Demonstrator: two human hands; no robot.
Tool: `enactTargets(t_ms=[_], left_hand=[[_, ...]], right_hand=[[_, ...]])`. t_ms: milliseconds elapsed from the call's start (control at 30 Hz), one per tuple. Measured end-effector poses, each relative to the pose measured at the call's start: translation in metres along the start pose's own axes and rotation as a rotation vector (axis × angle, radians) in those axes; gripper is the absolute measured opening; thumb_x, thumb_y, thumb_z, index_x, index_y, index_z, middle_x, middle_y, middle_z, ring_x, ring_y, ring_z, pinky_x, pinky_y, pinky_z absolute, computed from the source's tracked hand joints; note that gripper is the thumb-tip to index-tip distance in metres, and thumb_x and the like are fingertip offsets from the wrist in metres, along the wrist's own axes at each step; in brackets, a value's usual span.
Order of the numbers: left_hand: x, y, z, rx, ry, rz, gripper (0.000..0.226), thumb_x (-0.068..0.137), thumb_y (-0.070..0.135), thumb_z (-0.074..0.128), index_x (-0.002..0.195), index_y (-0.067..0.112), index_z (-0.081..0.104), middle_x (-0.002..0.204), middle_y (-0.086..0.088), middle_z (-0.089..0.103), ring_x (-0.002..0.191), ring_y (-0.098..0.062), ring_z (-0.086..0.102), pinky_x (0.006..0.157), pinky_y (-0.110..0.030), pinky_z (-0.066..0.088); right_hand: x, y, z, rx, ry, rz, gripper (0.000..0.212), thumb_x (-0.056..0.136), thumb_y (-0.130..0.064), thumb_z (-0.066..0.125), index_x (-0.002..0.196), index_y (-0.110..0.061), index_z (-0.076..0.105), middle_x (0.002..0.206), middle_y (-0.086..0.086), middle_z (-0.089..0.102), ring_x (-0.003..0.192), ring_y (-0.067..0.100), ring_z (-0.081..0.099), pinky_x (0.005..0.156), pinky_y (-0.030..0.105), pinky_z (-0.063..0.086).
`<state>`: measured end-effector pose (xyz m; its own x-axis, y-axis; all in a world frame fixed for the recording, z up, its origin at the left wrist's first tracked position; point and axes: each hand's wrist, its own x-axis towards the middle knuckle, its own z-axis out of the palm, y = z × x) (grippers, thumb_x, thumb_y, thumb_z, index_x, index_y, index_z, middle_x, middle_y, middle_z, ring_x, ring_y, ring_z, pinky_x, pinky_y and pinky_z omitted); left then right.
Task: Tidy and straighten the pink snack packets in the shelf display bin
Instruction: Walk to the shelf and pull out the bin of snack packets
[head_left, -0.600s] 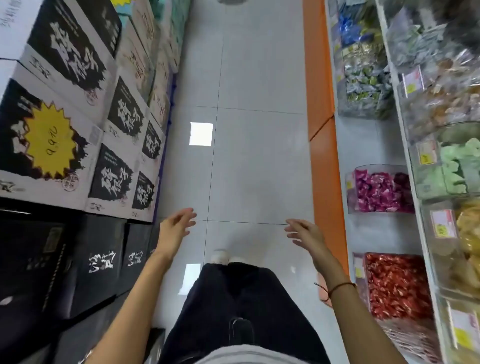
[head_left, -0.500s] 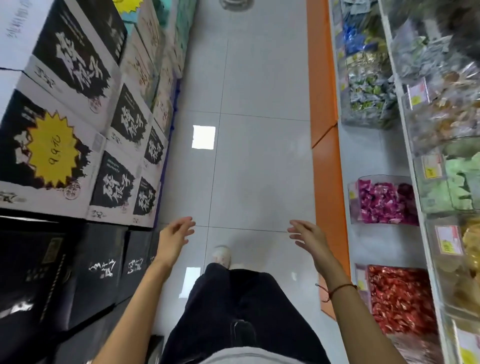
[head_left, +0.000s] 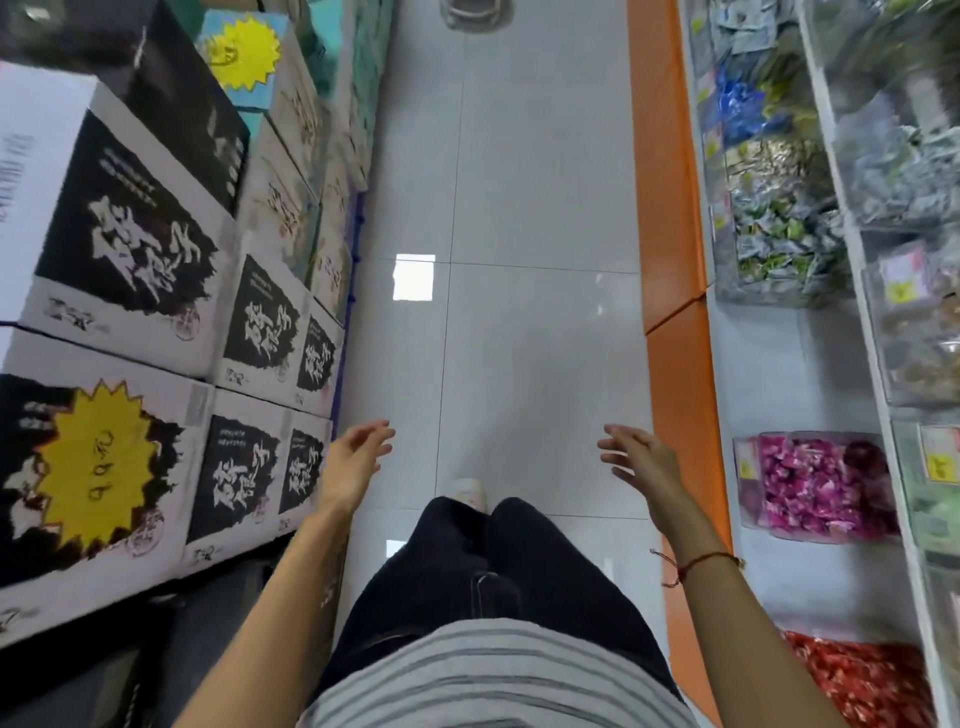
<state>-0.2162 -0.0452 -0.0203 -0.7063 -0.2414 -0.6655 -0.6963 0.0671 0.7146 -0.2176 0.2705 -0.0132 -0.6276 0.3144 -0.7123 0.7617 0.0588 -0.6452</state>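
Observation:
Pink snack packets (head_left: 821, 483) lie heaped in a clear display bin (head_left: 748, 486) on the lower shelf at the right. My right hand (head_left: 641, 460) hovers over the aisle floor, left of that bin and apart from it, fingers spread and holding nothing. My left hand (head_left: 353, 465) is raised at the same height on the other side of the aisle, fingers relaxed and empty. Both forearms reach forward over my dark trousers.
An orange shelf base (head_left: 675, 332) edges the right-hand shelving, which holds bins of red (head_left: 862, 680), green and blue packets. Stacked black-and-white cartons (head_left: 130, 249) with yellow starburst price tags line the left. A tiled floor aisle (head_left: 519, 312) runs between them.
The view has moved forward along the aisle; the pink bin now sits lower and nearer on the right. Both hands stay raised and empty.

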Motion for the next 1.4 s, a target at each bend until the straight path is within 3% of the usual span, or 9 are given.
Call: enactTargets(t_ms=[333,467,733,967,1200,1400], left_hand=[[0.135,0.149,0.041,0.035,-0.045,0.070,0.025,0.097,0.019,0.051,0.119,0.010,0.059,0.114,-0.005,0.061,0.105,-0.019,0.058,0.093,-0.034,0.045],[0.183,0.202,0.059,0.034,-0.031,0.056,0.028,0.097,0.020,0.050,0.122,0.009,0.057,0.114,-0.004,0.062,0.104,-0.019,0.058,0.092,-0.034,0.045],[0.290,0.302,0.080,0.010,0.066,0.057,0.029,0.097,0.020,0.051,0.122,0.006,0.058,0.114,-0.006,0.061,0.103,-0.019,0.058,0.086,-0.031,0.044],[0.413,0.407,0.100,-0.053,0.059,0.029,0.023,0.095,0.021,0.055,0.115,0.014,0.060,0.112,-0.003,0.063,0.096,-0.013,0.060,0.084,-0.029,0.044],[0.537,0.553,0.117,-0.015,-0.014,0.095,0.023,0.095,0.022,0.053,0.116,0.015,0.061,0.113,-0.002,0.063,0.100,-0.014,0.060,0.087,-0.029,0.045],[0.631,0.663,0.147,0.004,-0.024,0.122,0.017,0.096,0.021,0.053,0.111,0.018,0.061,0.111,-0.003,0.064,0.099,-0.015,0.060,0.086,-0.028,0.044]], right_hand=[[0.101,-0.118,0.000,0.041,0.082,0.021,0.028,0.097,-0.020,0.050,0.119,-0.006,0.061,0.110,0.013,0.064,0.102,0.027,0.061,0.092,0.035,0.049],[0.161,-0.193,0.002,0.035,0.048,0.029,0.027,0.097,-0.018,0.050,0.119,-0.005,0.061,0.110,0.014,0.064,0.104,0.028,0.061,0.087,0.032,0.048],[0.288,-0.363,0.027,0.024,0.000,-0.047,0.023,0.094,-0.020,0.055,0.112,-0.009,0.063,0.102,0.010,0.067,0.089,0.020,0.062,0.075,0.024,0.050],[0.387,-0.481,0.058,0.025,-0.011,-0.047,0.022,0.093,-0.022,0.056,0.111,-0.011,0.063,0.102,0.009,0.067,0.091,0.020,0.062,0.078,0.027,0.050],[0.477,-0.596,0.083,0.106,0.149,-0.080,0.021,0.094,-0.022,0.055,0.109,-0.011,0.064,0.101,0.009,0.067,0.091,0.021,0.063,0.073,0.023,0.049],[0.566,-0.690,0.093,0.169,0.185,-0.039,0.025,0.094,-0.021,0.055,0.115,-0.008,0.061,0.103,0.010,0.065,0.095,0.022,0.062,0.082,0.028,0.049]])
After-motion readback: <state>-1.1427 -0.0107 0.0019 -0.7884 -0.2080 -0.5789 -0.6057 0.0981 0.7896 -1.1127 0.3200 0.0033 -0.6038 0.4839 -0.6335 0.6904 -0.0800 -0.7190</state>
